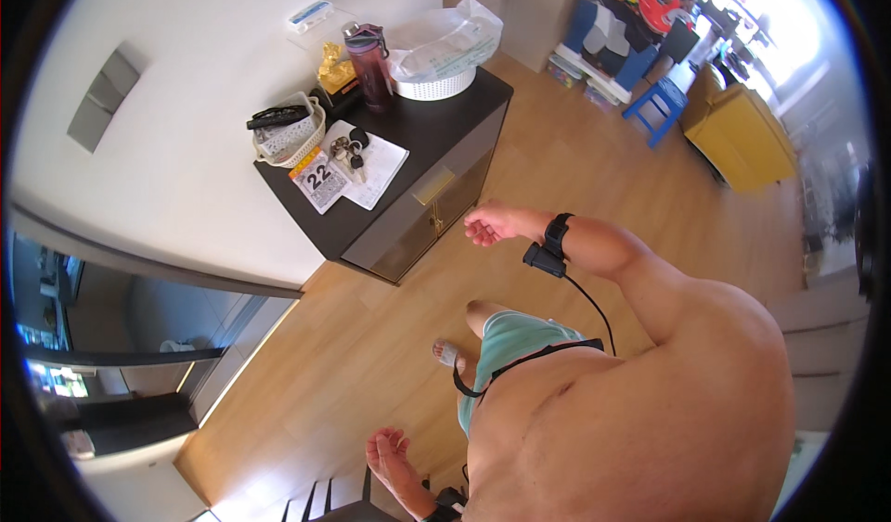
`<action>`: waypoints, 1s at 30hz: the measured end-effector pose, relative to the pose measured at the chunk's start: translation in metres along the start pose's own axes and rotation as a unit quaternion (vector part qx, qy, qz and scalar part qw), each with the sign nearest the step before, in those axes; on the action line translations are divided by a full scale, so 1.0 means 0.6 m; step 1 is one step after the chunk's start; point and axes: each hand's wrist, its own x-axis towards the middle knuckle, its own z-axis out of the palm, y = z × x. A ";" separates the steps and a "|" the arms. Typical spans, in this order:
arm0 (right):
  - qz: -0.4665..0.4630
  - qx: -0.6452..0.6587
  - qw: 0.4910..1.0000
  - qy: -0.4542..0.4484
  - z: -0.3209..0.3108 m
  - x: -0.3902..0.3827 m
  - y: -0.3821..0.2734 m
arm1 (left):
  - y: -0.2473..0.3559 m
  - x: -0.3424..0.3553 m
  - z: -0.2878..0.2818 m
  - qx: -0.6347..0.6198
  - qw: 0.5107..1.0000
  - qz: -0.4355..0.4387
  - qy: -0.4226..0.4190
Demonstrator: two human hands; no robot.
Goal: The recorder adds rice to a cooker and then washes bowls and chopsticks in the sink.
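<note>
My right hand (492,223) hangs in front of the dark cabinet (443,137), its fingers loosely curled and nothing visible in them. It is apart from the cabinet doors. A black strap (556,234) circles that wrist, with a small black box (544,259) and a cable running toward my waist. Low in the picture, my left hand (390,457) is held out over the wooden floor, fingers half bent and apart, no object seen in it. Dark chair-like slats (320,499) stand near it. Another black wrist device (447,503) is partly cut off.
On the cabinet are keys (349,154) on papers, a calendar sheet (318,180), a white basket (290,137), a purple bottle (370,67) and a bag-topped basket (434,83). Farther off stand a blue stool (657,109) and a yellow box (742,137). A doorway (167,313) lies left.
</note>
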 end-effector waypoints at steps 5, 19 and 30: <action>0.009 0.029 0.999 0.020 0.018 0.032 0.005 | 0.023 0.063 -0.022 0.029 0.999 -0.032 0.000; 0.032 -0.203 0.945 -0.253 0.340 0.103 -0.020 | 0.054 0.067 0.006 -0.027 0.989 -0.082 0.118; 0.050 -0.273 0.897 -0.344 0.665 0.106 -0.101 | 0.167 0.192 -0.145 -0.111 0.984 -0.066 0.121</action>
